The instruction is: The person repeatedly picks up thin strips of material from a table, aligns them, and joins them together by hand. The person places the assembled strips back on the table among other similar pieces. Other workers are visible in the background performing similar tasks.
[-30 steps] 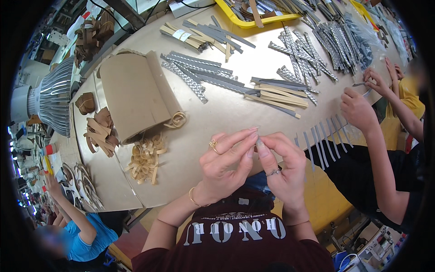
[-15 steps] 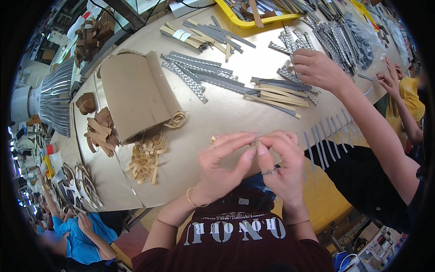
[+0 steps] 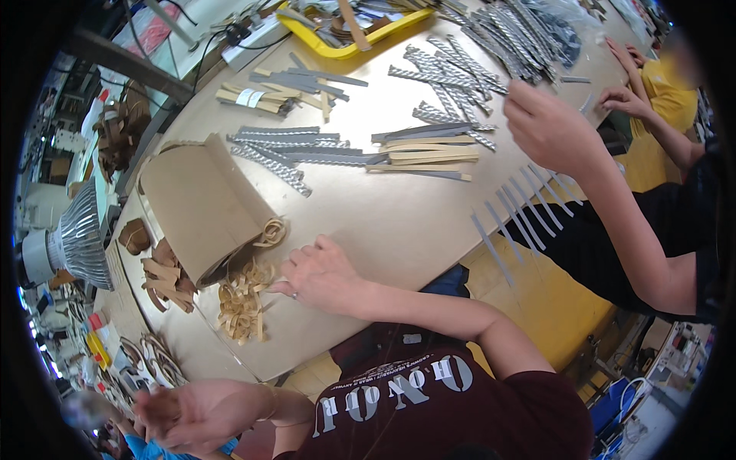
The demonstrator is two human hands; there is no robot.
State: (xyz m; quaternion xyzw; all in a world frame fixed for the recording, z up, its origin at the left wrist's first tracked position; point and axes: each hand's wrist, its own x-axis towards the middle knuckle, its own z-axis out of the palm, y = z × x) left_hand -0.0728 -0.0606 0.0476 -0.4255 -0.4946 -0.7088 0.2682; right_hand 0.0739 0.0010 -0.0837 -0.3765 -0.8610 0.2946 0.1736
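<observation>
My right hand (image 3: 326, 280) reaches across to the left over the table, its bent fingers and thumb at the edge of a pile of curled tan strips (image 3: 243, 307). Its fingertips come together there; whatever lies between them is too small to make out. At the lower left, past the table edge, my left hand (image 3: 211, 418) is turned palm up with its fingers loosely apart and somewhat blurred. No object shows clearly in it. A curved brown cardboard piece (image 3: 203, 207) stands just beyond the pile, with a rolled tan strip (image 3: 271, 231) against its side.
Brown strips (image 3: 165, 280) lie left of the pile. Farther back are braided silver strips (image 3: 280, 172), flat tan and grey strips (image 3: 429, 153) and a yellow tray (image 3: 345, 52). At right, a co-worker's hand (image 3: 548, 123) hovers over the table; grey strips (image 3: 525, 211) hang along its edge.
My hands were together in front of me, fingertips meeting on something small. They have parted: the right went left to the tan pile, the left down past the table edge. My view shifted.
</observation>
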